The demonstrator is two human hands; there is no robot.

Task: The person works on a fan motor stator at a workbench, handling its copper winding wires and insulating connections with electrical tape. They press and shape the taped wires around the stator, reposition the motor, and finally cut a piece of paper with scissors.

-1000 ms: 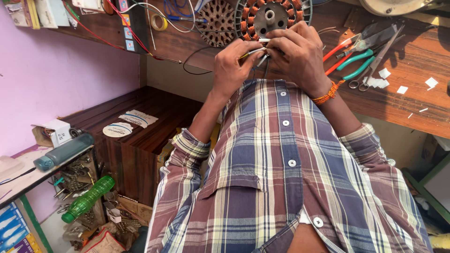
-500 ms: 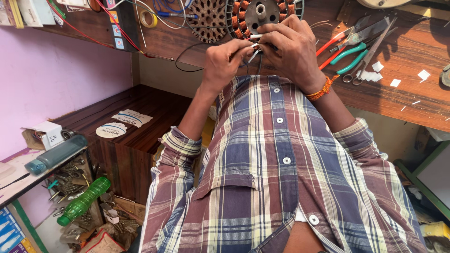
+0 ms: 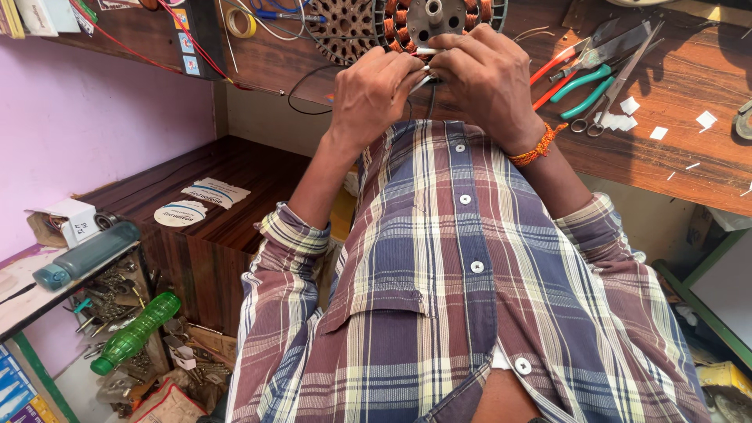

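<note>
Pinching thin white sleeved wire ends (image 3: 423, 66) between both hands, I see my left hand (image 3: 372, 86) and right hand (image 3: 486, 78) closed on them; they run sideways, just below the copper-wound round stator (image 3: 439, 16) on the wooden desk (image 3: 674, 157).

**Both hands raised, fingertips meeting**

Both arms are bent at the elbow and reach forward, sleeves rolled up the forearms. The left hand (image 3: 374, 92) and right hand (image 3: 487, 78) sit close together at the worktop (image 3: 666, 160) edge — knuckles up, fingers curled in, pinching toward each other. An orange thread band circles the right wrist.
</note>
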